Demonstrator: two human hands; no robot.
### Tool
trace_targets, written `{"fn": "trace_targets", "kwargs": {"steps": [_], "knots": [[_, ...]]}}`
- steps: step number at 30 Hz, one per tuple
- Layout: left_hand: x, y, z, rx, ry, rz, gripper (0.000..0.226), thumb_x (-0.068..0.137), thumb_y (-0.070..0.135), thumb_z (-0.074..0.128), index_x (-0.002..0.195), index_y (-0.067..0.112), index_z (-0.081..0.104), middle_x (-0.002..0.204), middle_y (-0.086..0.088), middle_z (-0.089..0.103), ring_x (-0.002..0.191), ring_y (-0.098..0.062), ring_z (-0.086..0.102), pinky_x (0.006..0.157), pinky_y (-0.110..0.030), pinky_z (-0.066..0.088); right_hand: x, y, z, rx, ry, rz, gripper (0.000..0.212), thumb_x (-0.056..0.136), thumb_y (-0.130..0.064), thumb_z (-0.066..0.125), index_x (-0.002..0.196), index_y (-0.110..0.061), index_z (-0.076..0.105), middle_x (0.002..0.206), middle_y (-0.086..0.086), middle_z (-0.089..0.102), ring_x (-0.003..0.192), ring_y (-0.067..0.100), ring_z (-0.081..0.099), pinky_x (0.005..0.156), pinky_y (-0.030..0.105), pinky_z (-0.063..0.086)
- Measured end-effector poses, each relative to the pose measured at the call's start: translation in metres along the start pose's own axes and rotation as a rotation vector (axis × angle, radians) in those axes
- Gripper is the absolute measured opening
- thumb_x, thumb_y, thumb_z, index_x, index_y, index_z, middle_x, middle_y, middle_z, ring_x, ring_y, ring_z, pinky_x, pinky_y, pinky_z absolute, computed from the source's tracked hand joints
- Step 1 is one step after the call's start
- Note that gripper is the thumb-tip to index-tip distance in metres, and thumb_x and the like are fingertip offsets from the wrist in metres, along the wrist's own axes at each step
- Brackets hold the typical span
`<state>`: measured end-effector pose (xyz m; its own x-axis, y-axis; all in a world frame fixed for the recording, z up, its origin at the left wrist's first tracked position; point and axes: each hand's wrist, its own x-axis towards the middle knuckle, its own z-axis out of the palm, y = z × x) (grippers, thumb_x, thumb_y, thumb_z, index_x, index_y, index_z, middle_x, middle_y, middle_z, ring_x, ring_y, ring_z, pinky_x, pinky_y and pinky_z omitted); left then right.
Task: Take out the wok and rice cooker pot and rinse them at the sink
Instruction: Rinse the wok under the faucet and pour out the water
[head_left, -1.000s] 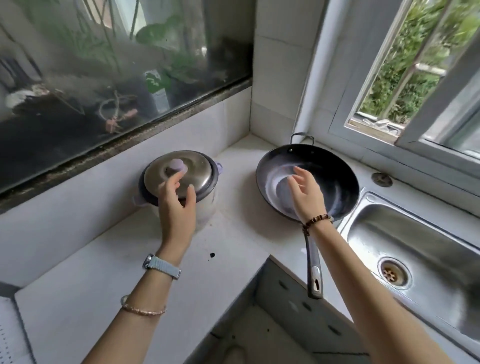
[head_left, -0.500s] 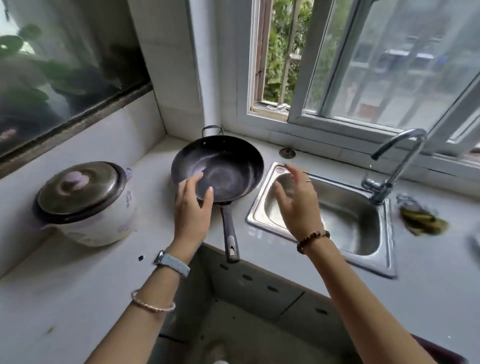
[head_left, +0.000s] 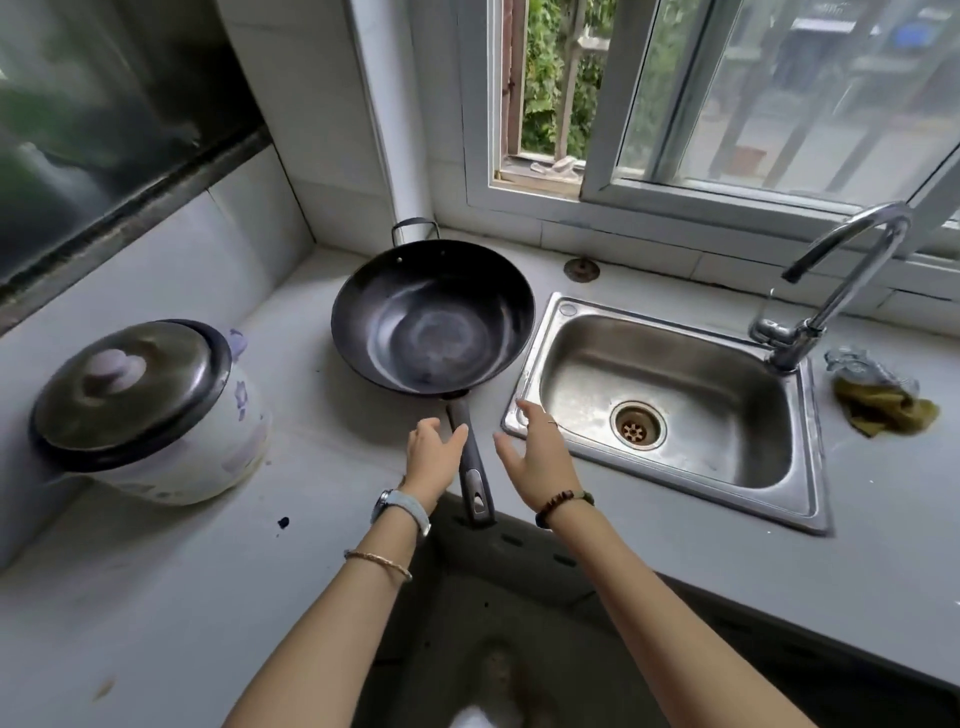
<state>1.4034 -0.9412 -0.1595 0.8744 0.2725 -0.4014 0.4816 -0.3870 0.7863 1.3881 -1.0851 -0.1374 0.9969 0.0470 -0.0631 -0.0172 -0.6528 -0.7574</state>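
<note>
Far left on the white counter (head_left: 156, 597): rice cooker (head_left: 208, 447), white body with purple flower print, metal lid (head_left: 130, 384) on and closed. The inner pot is hidden under the lid. Small dark spot on the counter in front of it.

Centre: dark wok (head_left: 434, 332) sits upright on the counter in the corner, empty, loop handle toward the wall. Its long handle (head_left: 470, 462) points toward the person and overhangs the counter edge.

Left hand (head_left: 434, 457) is just left of the long handle, fingers relaxed and not wrapped, thumb side touching the handle. Watch (head_left: 400, 512) and thin bangle (head_left: 379, 564) on that arm.

Right hand (head_left: 535, 457) is just right of the handle, spread wide, holding nothing, near the sink's front-left corner. Bead bracelet (head_left: 563, 501) on the wrist.

Right: steel sink (head_left: 571, 364), dry-looking, drain (head_left: 638, 430) uncovered, touching nothing of the wok. Chrome faucet (head_left: 841, 280) at its back right, no water running. Crumpled yellow-green rag (head_left: 883, 410) on the counter beyond the sink.
</note>
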Motion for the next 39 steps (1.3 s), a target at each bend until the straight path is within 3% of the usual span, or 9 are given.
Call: {"fn": "trace_targets", "kwargs": {"steps": [5,8,11,14,17,21,24,30,39], "knots": [[0.03,-0.006,0.011,-0.297,-0.157,-0.194,0.026,0.095,0.03,0.055,0.095,0.005,0.062,0.087,-0.01,0.062,0.078,-0.019,0.058,0.076,-0.034,0.05,0.013,0.001,0.039,0.093,-0.149,0.18,0.062,0.091,-0.031,0.059,0.144,-0.012,0.032,0.141,0.008,0.042,0.126,0.021,0.046,0.106,0.035,0.04],[0.038,-0.003,0.013,-0.519,-0.233,-0.293,0.022,0.094,0.017,0.058,0.098,-0.004,0.064,0.081,-0.013,0.07,0.065,-0.018,0.068,0.06,-0.028,0.056,0.019,0.0,0.056,0.171,-0.114,0.234,0.054,0.085,-0.026,0.065,0.133,-0.013,0.042,0.122,0.007,0.055,0.104,0.018,0.057,0.088,0.027,0.05],[0.047,-0.002,0.015,-0.586,-0.258,-0.347,0.029,0.088,0.016,0.066,0.104,-0.008,0.066,0.086,-0.015,0.072,0.068,-0.021,0.07,0.064,-0.029,0.058,0.022,-0.004,0.066,0.229,-0.103,0.259,0.044,0.08,-0.023,0.071,0.116,-0.016,0.048,0.103,0.001,0.06,0.087,0.01,0.058,0.066,0.01,0.043],[0.053,-0.001,0.015,-0.58,-0.278,-0.363,0.024,0.086,0.018,0.07,0.098,-0.002,0.068,0.081,-0.011,0.072,0.07,-0.019,0.07,0.069,-0.03,0.057,0.025,-0.005,0.074,0.264,-0.116,0.319,0.04,0.078,-0.022,0.072,0.107,-0.019,0.045,0.095,0.0,0.061,0.079,0.012,0.061,0.064,0.02,0.051],[0.056,0.001,0.018,-0.666,-0.338,-0.388,0.015,0.088,0.015,0.067,0.091,0.001,0.062,0.079,-0.012,0.074,0.075,-0.021,0.072,0.075,-0.033,0.058,0.027,-0.007,0.079,0.284,-0.16,0.415,0.028,0.082,-0.023,0.066,0.103,-0.016,0.048,0.091,0.006,0.064,0.062,0.016,0.062,0.046,0.019,0.048],[0.057,0.003,0.023,-0.592,-0.313,-0.33,0.017,0.09,0.019,0.065,0.087,0.004,0.057,0.069,-0.011,0.072,0.075,-0.023,0.072,0.089,-0.04,0.055,0.029,-0.009,0.082,0.298,-0.133,0.443,0.02,0.088,-0.021,0.06,0.107,-0.013,0.056,0.091,0.005,0.063,0.071,0.015,0.063,0.059,0.024,0.053],[0.054,0.008,0.025,-0.574,-0.27,-0.293,0.017,0.092,0.017,0.062,0.081,0.007,0.054,0.06,-0.006,0.065,0.068,-0.02,0.071,0.074,-0.034,0.058,0.029,-0.011,0.078,0.325,-0.093,0.441,0.027,0.09,-0.02,0.06,0.116,-0.014,0.057,0.099,0.004,0.062,0.088,0.018,0.064,0.076,0.029,0.056],[0.044,0.015,0.024,-0.492,-0.265,-0.246,0.028,0.093,0.018,0.059,0.069,0.009,0.051,0.085,-0.02,0.066,0.066,-0.014,0.07,0.057,-0.021,0.053,0.022,-0.014,0.069,0.38,-0.079,0.426,0.01,0.09,-0.019,0.059,0.097,-0.024,0.053,0.089,0.003,0.062,0.065,0.009,0.056,0.051,0.017,0.044],[0.014,0.048,0.056,-0.489,-0.394,-0.159,0.019,0.092,0.018,0.062,0.08,0.005,0.054,0.071,-0.012,0.06,0.063,-0.016,0.07,0.051,-0.022,0.053,-0.001,-0.002,0.02,0.45,0.071,0.416,0.02,0.089,-0.02,0.06,0.108,-0.023,0.054,0.098,0.003,0.059,0.071,0.007,0.059,0.047,0.008,0.042]]}}
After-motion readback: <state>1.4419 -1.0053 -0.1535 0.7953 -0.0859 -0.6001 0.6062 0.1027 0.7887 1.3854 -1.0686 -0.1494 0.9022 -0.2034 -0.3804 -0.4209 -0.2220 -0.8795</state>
